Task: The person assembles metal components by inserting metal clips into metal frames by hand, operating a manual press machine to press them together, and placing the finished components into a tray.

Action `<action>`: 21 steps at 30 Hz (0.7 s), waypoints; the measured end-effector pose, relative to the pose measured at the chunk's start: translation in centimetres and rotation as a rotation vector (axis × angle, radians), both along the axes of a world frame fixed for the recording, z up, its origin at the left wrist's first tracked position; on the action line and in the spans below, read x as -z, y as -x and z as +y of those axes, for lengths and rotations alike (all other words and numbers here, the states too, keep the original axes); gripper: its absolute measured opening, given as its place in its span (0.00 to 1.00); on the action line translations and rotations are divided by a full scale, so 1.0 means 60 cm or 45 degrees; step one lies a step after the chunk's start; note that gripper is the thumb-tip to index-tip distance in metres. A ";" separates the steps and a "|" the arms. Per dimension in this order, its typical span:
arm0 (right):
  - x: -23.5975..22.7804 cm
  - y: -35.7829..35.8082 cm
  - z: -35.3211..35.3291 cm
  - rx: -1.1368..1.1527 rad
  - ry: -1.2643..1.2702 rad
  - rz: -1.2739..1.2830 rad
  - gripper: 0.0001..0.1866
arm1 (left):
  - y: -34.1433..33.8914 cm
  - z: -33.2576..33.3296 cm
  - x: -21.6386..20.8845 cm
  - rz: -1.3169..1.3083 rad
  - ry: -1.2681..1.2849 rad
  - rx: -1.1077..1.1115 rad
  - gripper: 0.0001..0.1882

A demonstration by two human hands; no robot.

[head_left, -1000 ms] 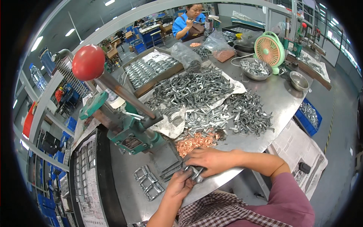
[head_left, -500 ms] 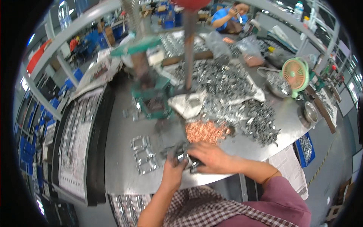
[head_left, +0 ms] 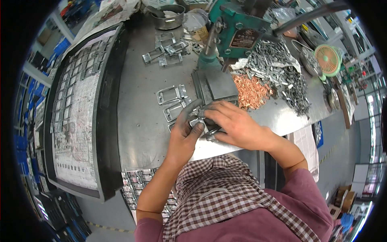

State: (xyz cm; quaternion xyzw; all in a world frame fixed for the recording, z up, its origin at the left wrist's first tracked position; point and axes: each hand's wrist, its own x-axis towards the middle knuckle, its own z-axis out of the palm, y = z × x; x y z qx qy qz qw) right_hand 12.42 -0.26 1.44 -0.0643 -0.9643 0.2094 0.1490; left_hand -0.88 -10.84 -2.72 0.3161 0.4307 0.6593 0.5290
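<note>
My left hand point(head_left: 184, 135) and my right hand point(head_left: 238, 126) are closed together over a shiny metal buckle frame point(head_left: 197, 121) at the near side of the steel table. Fingers hide most of the piece, and the fingertips are dark with grime. Just past my hands stands a green hand press point(head_left: 240, 34) with a dark flat base block point(head_left: 221, 85). To the left of the block lie several rectangular metal buckle frames point(head_left: 171, 95), partly under my left hand. A heap of copper-coloured small parts point(head_left: 252, 92) sits right of the block.
Grey metal pieces point(head_left: 296, 94) are heaped at the right, near a green fan point(head_left: 327, 60). More frames point(head_left: 171, 59) and a metal pot point(head_left: 169, 20) are farther back. A black-edged tray point(head_left: 105, 121) flanks the left side. The press lever point(head_left: 310, 18) extends right.
The view has tipped down, bringing the press base and frames into sharper sight. Both hands remain together around the metal piece, with the fingers shifted slightly.
</note>
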 end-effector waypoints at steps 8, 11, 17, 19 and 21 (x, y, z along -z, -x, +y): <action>0.011 -0.008 -0.052 0.247 -0.432 -0.063 0.26 | -0.033 -0.009 -0.004 0.462 0.093 -0.154 0.24; 0.010 -0.035 -0.044 0.308 -0.454 -0.090 0.23 | -0.037 0.002 -0.006 0.837 -0.082 -0.083 0.28; -0.025 -0.085 -0.040 0.060 0.322 0.098 0.31 | 0.020 0.011 0.016 -0.103 0.180 0.445 0.49; -0.025 -0.099 -0.033 0.030 0.554 0.122 0.31 | 0.012 0.015 0.008 -0.159 0.308 0.662 0.48; -0.017 -0.105 -0.016 -0.002 0.789 0.137 0.31 | 0.001 0.035 0.015 -0.160 0.141 0.768 0.33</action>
